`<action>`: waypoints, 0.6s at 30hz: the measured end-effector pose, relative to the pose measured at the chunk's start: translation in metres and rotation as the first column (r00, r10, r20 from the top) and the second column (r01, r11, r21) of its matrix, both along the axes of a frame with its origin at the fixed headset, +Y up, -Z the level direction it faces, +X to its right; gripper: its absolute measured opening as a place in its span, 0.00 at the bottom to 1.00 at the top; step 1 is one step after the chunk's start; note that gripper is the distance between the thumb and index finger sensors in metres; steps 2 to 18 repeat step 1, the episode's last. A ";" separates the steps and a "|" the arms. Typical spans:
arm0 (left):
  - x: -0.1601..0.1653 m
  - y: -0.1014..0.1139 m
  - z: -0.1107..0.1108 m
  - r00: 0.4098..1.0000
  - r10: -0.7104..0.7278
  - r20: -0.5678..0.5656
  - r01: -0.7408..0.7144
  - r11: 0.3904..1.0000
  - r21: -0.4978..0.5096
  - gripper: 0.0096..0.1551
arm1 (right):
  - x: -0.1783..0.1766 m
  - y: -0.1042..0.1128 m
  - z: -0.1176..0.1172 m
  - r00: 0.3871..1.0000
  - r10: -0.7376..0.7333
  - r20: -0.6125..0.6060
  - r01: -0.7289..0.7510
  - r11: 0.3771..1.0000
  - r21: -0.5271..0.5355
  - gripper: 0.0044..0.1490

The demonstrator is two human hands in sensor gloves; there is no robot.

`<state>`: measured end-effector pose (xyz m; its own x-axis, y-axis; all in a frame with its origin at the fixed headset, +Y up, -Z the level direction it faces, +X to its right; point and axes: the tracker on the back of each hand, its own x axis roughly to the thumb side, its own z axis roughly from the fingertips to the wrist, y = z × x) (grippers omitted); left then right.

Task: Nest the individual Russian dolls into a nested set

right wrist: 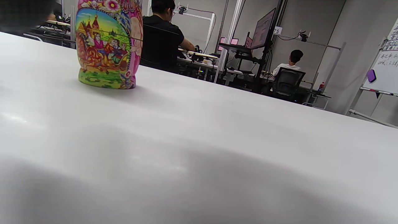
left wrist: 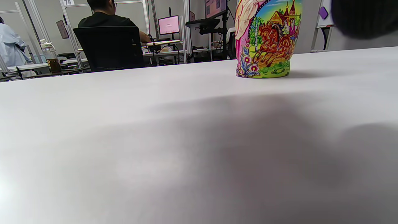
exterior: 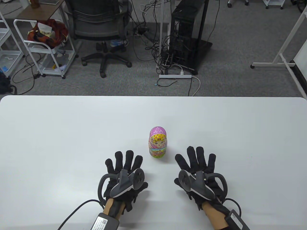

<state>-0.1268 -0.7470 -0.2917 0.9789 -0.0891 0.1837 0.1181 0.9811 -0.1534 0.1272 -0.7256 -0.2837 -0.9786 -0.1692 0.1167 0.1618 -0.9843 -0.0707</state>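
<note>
Resting both hands, left hand (exterior: 124, 172) and right hand (exterior: 199, 170), flat and empty beside light, glossy doll (exterior: 157, 145), probably gripping its waist.

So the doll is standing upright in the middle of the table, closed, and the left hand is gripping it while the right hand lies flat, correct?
Not quite. The left hand is not gripping the doll; the table view shows it lying flat, fingers spread, on the table, apart from the doll. The rest holds: the doll stands upright and closed, and the right hand lies flat too.
</note>
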 end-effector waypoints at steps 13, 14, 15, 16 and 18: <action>0.000 0.000 0.000 1.000 0.000 0.000 0.000 1.000 0.000 0.66 | 0.000 0.000 0.000 1.000 -0.002 0.000 0.002 1.000 -0.002 0.60; 0.000 0.000 0.000 1.000 0.000 0.000 0.000 1.000 0.000 0.66 | 0.000 0.000 0.000 1.000 -0.002 0.000 0.002 1.000 -0.002 0.60; 0.000 0.000 0.000 1.000 0.000 0.000 0.000 1.000 0.000 0.66 | 0.000 0.000 0.000 1.000 -0.002 0.000 0.002 1.000 -0.002 0.60; 0.000 0.000 0.000 1.000 0.000 0.000 0.000 1.000 0.000 0.66 | 0.000 0.000 0.000 1.000 -0.002 0.000 0.002 1.000 -0.002 0.60; 0.000 0.000 0.000 1.000 0.000 0.000 0.000 1.000 0.000 0.66 | 0.000 0.000 0.000 1.000 -0.002 0.000 0.002 1.000 -0.002 0.60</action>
